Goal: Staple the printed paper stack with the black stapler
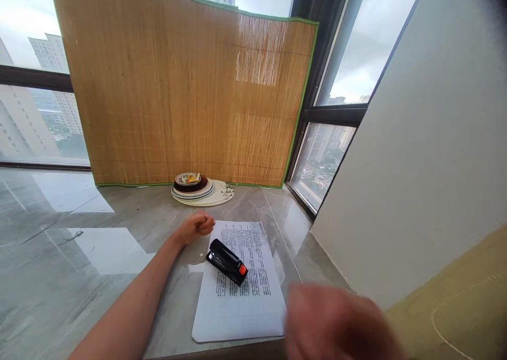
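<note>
A black stapler [225, 264] with a red-orange button lies at a slant on printed sheets of paper [237, 315], apart from both hands. The paper rests on the grey stone surface near its front edge. At the paper's far left corner, my left hand [198, 226] rests in a loose fist; nothing shows in its fingers. My right hand [336, 323] is low in the foreground, close to the paper's near right corner. Motion smears its fingers, so what they hold, if anything, does not show.
Behind my left hand, a stack of plates [193, 191] sits on an oval white board [222, 192]. A bamboo mat [178, 96] with green edging leans against the windows. A white wall [412, 138] rises on the right. Something small and thin [73, 236] lies at left.
</note>
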`<control>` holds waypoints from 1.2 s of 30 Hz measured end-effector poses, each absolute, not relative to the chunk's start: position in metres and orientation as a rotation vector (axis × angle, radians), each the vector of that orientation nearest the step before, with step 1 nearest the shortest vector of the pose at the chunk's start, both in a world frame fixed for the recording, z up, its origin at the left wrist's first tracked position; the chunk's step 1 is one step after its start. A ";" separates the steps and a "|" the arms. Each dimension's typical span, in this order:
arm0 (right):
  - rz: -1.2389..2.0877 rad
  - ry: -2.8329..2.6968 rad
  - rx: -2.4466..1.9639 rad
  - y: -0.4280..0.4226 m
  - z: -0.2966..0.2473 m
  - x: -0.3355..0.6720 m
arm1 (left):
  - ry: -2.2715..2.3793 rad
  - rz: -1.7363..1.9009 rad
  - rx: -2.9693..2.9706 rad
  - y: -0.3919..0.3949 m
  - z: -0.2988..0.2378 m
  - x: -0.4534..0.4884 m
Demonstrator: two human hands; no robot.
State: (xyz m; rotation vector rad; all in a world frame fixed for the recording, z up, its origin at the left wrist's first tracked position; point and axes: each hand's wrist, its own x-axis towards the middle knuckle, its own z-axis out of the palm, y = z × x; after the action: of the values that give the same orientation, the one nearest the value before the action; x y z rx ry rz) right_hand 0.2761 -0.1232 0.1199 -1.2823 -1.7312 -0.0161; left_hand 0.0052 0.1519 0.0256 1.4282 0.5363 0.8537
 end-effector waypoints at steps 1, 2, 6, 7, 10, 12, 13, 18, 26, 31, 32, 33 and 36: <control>0.071 -1.737 -1.276 -0.105 0.116 0.269 | 0.571 0.917 1.457 0.153 0.025 0.009; 0.179 -1.737 -1.284 -0.087 0.109 0.262 | 0.605 0.973 1.484 0.154 0.024 0.014; 0.476 -1.795 -1.441 -0.035 0.066 0.240 | 0.738 1.049 1.717 0.159 0.021 0.026; 0.503 -1.861 -1.474 -0.027 0.056 0.237 | 0.766 1.016 1.863 0.160 0.019 0.027; 0.547 -2.083 -1.530 -0.015 0.040 0.234 | 0.792 0.844 2.308 0.162 0.015 0.027; 0.543 -2.185 -1.518 -0.007 0.041 0.237 | 0.775 0.778 2.413 0.163 0.013 0.026; 0.539 -2.215 -1.492 -0.002 0.044 0.240 | 0.771 0.769 2.426 0.164 0.012 0.026; 0.547 -2.219 -1.212 0.051 0.070 0.269 | 0.733 0.798 2.307 0.166 0.011 0.026; 0.805 -2.033 -0.981 0.128 0.044 0.300 | 0.873 0.870 2.288 0.170 0.010 0.028; 0.788 -2.059 -0.961 0.128 0.032 0.296 | 1.010 0.875 2.258 0.173 0.008 0.027; 0.788 -2.068 -0.955 0.129 0.031 0.295 | 1.022 0.863 2.246 0.174 0.009 0.027; 0.789 -2.079 -0.946 0.129 0.030 0.294 | 1.031 0.854 2.231 0.174 0.009 0.027; 0.798 -2.107 -0.923 0.131 0.026 0.292 | 1.053 0.851 2.183 0.174 0.013 0.026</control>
State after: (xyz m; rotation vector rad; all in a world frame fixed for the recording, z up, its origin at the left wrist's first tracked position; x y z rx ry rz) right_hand 0.2923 0.1307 0.0263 -0.9234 -2.1070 0.7978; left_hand 0.0263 0.1739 0.0127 2.1827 1.0535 0.8507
